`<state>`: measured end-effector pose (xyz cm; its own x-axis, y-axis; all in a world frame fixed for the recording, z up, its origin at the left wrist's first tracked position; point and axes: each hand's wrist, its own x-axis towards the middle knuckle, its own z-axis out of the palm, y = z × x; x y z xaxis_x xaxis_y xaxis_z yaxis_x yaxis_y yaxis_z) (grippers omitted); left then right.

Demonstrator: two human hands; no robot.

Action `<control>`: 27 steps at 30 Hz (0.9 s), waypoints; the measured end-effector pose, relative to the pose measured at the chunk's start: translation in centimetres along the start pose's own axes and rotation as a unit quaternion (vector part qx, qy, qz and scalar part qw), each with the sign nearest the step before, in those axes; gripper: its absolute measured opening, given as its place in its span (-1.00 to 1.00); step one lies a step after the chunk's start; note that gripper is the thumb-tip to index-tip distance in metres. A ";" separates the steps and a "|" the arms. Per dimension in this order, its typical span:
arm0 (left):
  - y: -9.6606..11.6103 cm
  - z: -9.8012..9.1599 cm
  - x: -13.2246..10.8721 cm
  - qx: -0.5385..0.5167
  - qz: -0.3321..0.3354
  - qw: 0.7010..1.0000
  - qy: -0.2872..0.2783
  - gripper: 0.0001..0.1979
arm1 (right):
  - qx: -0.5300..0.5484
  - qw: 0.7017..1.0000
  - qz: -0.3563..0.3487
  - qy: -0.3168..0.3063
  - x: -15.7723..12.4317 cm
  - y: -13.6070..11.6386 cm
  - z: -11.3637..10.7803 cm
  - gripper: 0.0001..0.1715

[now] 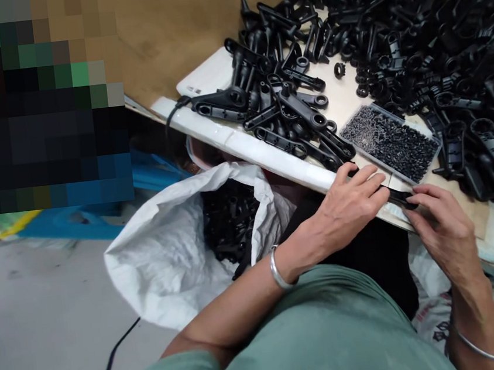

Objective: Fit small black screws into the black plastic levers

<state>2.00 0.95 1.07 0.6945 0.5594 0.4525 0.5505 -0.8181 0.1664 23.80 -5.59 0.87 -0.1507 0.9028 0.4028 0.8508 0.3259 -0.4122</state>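
Close to the table's near edge, my left hand (349, 199) is closed around one end of a black plastic arm-shaped part (400, 197). The thumb and fingers of my right hand (446, 224) pinch its other end. Most of the part is hidden under my left fingers. Just beyond my hands lies a shallow clear tray (437, 156) full of tiny dark pieces. Similar black arm-shaped parts (303, 107), with ring ends, lie heaped left of the tray.
A larger pile of black plastic parts (389, 23) covers the back and right of the table (329, 91). Below the near edge stands an open white woven sack (158, 265) with black parts inside. A dark cable (169, 119) loops over the edge at left. Cardboard (194, 22) rises behind.
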 end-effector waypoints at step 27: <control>0.0 1.2 -0.9 -0.075 0.035 0.996 0.037 -0.76 | -0.008 0.999 0.003 -0.032 -0.5 0.4 -1.2 -0.65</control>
<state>1.95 0.56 -0.42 0.6889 0.4940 0.5304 0.4238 -0.8682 0.2582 24.79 -6.31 1.48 -0.1760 0.9212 0.3469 0.8602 0.3153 -0.4007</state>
